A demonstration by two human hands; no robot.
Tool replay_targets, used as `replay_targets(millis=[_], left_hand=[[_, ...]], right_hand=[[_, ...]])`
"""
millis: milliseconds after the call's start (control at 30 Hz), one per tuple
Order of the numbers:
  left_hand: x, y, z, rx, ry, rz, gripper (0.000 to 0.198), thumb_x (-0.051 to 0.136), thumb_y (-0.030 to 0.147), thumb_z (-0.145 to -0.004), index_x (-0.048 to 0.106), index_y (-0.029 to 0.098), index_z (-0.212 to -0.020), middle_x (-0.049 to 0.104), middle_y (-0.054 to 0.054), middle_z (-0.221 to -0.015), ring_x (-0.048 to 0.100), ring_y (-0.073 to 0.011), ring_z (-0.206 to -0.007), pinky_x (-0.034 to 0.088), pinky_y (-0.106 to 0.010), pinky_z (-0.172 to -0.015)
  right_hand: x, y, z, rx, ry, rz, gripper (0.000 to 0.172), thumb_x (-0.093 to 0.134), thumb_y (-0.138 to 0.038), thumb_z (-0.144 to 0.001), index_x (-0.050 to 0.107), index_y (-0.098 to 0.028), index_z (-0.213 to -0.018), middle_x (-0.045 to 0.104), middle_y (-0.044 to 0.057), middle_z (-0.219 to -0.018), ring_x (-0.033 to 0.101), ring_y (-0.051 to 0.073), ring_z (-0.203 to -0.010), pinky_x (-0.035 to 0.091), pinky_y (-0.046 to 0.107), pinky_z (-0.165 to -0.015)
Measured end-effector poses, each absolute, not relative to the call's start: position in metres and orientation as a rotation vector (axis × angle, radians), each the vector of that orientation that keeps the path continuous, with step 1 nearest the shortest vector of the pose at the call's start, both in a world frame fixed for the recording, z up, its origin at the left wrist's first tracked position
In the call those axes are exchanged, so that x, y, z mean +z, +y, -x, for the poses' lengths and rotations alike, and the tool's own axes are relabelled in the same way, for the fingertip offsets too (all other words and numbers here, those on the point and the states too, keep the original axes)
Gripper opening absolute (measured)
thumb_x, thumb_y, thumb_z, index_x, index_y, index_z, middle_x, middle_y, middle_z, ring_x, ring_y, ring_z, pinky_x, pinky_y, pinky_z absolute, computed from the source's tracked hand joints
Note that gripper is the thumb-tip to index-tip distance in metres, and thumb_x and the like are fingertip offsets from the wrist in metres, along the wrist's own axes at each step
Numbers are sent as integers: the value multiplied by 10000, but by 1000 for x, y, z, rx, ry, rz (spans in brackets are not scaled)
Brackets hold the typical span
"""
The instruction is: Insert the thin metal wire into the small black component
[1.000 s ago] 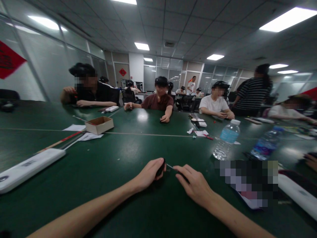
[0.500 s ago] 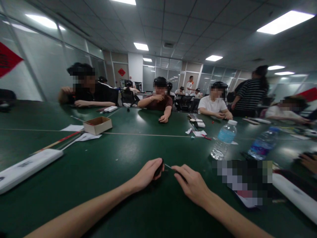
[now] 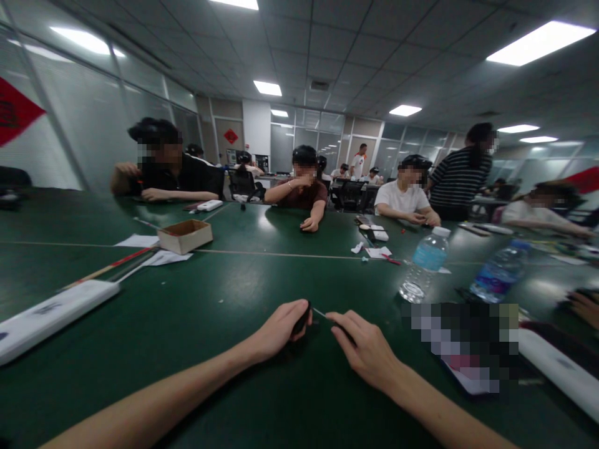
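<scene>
Both my hands rest on the dark green table (image 3: 224,293) near its front edge. My left hand (image 3: 281,327) is closed around a small black object (image 3: 302,318) at its fingertips. A thin light pin or wire (image 3: 321,312) runs from that object to my right hand (image 3: 365,349), whose thumb and forefinger pinch its other end. What the black object is I cannot make out.
A long white case (image 3: 51,315) lies at the left, with a cardboard box (image 3: 186,236), papers and a red stick behind it. Two water bottles (image 3: 423,265) stand right of centre, another white case (image 3: 556,368) far right. Several people sit along the far edge.
My hands have stayed in place. The person in the brown shirt raised a hand to the face, and the standing person in stripes shifted left.
</scene>
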State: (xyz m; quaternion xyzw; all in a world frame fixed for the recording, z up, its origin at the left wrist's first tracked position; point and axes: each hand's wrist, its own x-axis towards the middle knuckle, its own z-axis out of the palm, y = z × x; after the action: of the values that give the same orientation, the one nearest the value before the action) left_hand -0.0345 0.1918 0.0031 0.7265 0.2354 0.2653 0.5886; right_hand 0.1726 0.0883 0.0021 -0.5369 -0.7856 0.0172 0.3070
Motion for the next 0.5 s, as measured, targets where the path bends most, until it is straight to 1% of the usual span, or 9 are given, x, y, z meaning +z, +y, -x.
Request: replay_targets(millis=[267, 500], left_hand=[[2, 193, 35, 631, 528, -1678, 522, 265, 562, -960, 561, 148, -844, 412, 44, -539, 361, -107, -503, 263, -235, -502], [2, 193, 34, 632, 530, -1683, 515, 270, 554, -963, 560, 145, -846, 441, 41, -552, 385, -106, -512, 281, -227, -500]], right_hand=[[3, 87, -172, 58, -2086, 1448, 316, 424, -283, -988, 531, -235, -1282, 596, 59, -1011, 590, 143, -782, 503, 276, -725], [1, 88, -173, 52, -2098, 1449, 314, 443, -291, -981, 534, -253, -1279, 591, 54, -1027, 593, 155, -825, 500, 292, -754]])
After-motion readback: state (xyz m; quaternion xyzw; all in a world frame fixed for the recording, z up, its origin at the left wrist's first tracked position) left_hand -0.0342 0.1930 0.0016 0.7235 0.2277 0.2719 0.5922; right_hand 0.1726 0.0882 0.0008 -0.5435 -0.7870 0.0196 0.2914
